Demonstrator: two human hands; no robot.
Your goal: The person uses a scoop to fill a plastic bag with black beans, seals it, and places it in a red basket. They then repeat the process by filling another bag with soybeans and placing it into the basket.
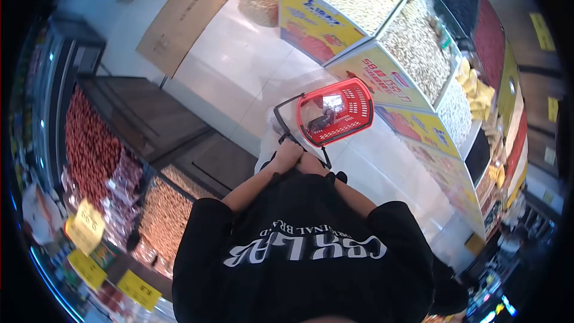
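A red plastic shopping basket with black handles hangs in front of my body, tilted to one side. Inside it lie a clear, shiny plastic packet and a dark packet, whose contents I cannot make out. My left hand is closed round the black handle at the basket's near side. Right beside it, touching it, my right hand is also closed at the handle, its fingers partly hidden.
Bins of pale nuts or seeds with yellow printed panels line the right. On the left, dark-sided bins hold red dried fruit and brown nuts, with yellow price cards. A flat cardboard sheet lies on the tiled floor ahead.
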